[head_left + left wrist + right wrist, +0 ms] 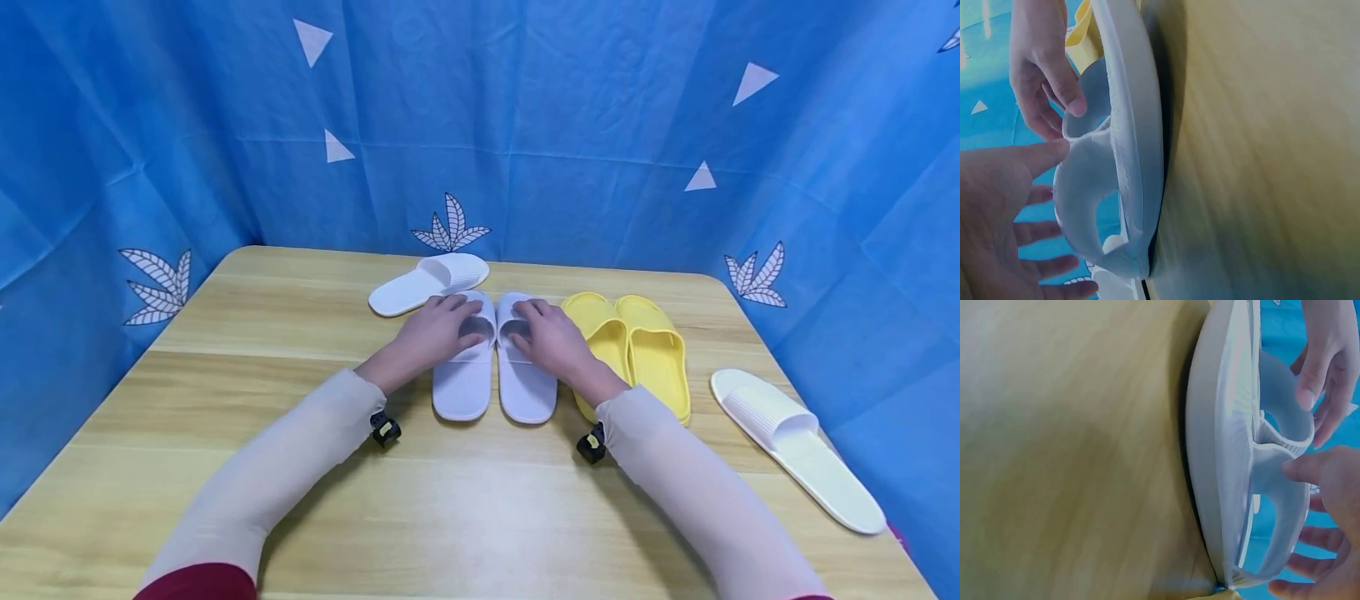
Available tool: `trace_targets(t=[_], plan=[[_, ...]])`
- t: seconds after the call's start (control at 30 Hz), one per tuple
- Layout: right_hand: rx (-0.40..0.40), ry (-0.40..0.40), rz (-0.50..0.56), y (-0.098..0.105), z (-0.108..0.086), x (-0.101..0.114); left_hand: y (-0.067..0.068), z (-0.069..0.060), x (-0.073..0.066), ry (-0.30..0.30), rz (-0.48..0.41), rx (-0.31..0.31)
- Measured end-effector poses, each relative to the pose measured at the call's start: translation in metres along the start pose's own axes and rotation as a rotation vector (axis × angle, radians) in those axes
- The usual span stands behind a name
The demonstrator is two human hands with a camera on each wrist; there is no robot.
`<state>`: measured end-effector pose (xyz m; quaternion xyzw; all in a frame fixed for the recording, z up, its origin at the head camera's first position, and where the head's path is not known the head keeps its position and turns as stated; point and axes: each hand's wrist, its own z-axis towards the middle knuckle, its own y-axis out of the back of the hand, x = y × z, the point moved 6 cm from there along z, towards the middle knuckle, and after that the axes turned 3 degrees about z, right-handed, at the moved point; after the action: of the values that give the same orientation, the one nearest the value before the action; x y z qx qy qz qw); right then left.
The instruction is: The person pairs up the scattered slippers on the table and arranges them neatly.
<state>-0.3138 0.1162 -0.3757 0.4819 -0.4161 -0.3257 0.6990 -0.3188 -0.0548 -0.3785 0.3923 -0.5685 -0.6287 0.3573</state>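
Two white slippers lie flat side by side on the table, the left slipper (461, 392) and the right slipper (527, 393), their straps toward the back. Over the left slipper's strap (1082, 187) is my left hand (437, 329), fingers spread and fairly straight, thumb at the strap's edge. My right hand (553, 340) is at the other strap (1285, 506) in the same way, its thumb overlapping the strap opening and its fingers extended along the outside. Neither hand is curled round a slipper. Whether the fingertips press on the straps cannot be told.
A pair of yellow slippers (660, 367) stands just right of my right hand, partly behind the wrist. One white slipper (408, 290) lies behind my left hand. A cream slipper (813, 462) lies near the table's right edge. Blue curtain (525, 100) surrounds the wooden table (247, 367).
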Motion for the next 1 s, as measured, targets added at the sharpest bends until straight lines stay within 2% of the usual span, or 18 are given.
trace_targets(t=[0.2,0.33,0.73,1.0], plan=[[-0.034,0.099,-0.077,0.001,-0.006,0.01,0.004,-0.007,0.0,-0.112,-0.051,-0.021],[-0.021,0.122,-0.093,-0.001,-0.008,0.012,0.003,-0.007,0.0,-0.148,-0.052,-0.021],[0.018,0.152,-0.054,0.001,-0.01,0.009,-0.001,-0.005,0.001,-0.155,-0.088,-0.019],[0.008,0.167,-0.053,0.003,-0.012,0.005,-0.002,-0.007,0.006,-0.168,-0.111,-0.006]])
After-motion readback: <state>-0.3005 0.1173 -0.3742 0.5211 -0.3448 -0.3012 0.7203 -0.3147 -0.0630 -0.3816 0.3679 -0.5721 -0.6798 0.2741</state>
